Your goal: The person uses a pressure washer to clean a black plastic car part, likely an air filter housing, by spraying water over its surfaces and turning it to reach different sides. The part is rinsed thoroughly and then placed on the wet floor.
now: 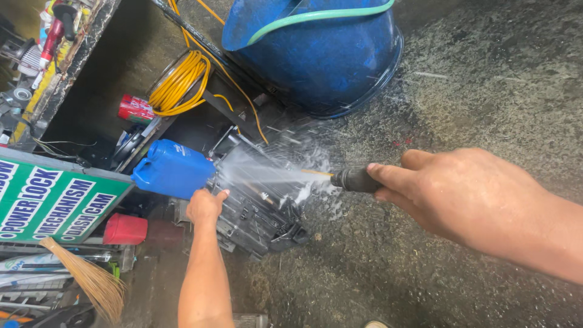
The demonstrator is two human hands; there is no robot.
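Blue barrel (322,67), yellow cable (176,82) (coiled), red cup (124,229)

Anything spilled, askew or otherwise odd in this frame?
Water is everywhere: the right hand aims a spray nozzle at a black plastic housing, steadied by the left hand, and spray wets the concrete floor. The blue jug lies on its side beside the housing. No damage is visible.

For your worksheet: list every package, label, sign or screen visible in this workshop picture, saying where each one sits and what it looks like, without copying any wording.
Green rectangular signboard with white slanted panels: left edge, leaning above the clutter.
Red cylindrical can with printed label: upper left, lying beside the coiled yellow hose.
Blue plastic jerrycan with small white label: centre left, just above the left hand.
White tube with printed label: lower left, behind the straw broom.
No screens.
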